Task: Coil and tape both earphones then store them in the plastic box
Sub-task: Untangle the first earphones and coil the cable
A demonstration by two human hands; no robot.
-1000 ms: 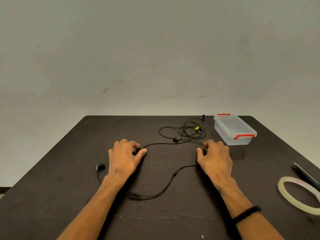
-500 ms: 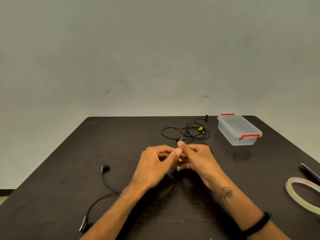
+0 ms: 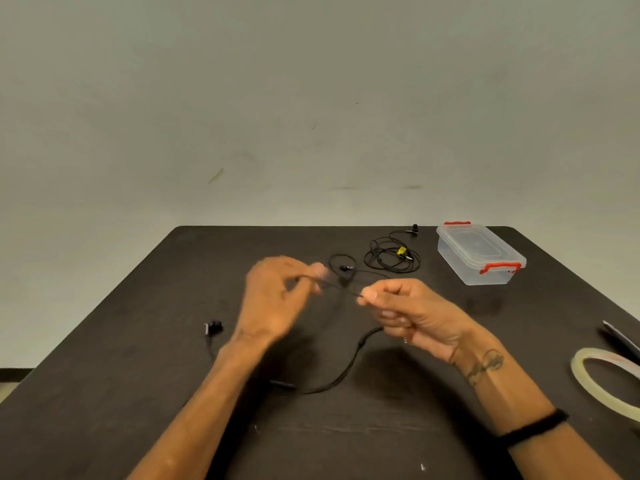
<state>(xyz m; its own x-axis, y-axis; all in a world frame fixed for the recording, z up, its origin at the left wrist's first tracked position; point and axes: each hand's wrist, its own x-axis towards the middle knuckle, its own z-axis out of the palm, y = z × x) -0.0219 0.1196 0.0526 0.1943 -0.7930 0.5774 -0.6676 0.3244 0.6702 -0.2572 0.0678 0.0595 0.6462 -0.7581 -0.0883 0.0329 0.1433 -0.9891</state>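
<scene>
Blurred left hand (image 3: 277, 299), perhaps pinching cable (image 3: 341, 289)

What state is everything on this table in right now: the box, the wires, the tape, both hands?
Clear plastic box with red clips: lid on, standing on the dark table.
Black earphone cable in the hands: uncoiled, partly lifted, the rest trailing on the table.
Second black earphone with a yellow tag: loosely tangled, untaped.
Clear tape roll: lying flat, untouched.
Left hand: pinching the cable.
Right hand: pinching the cable.
</scene>
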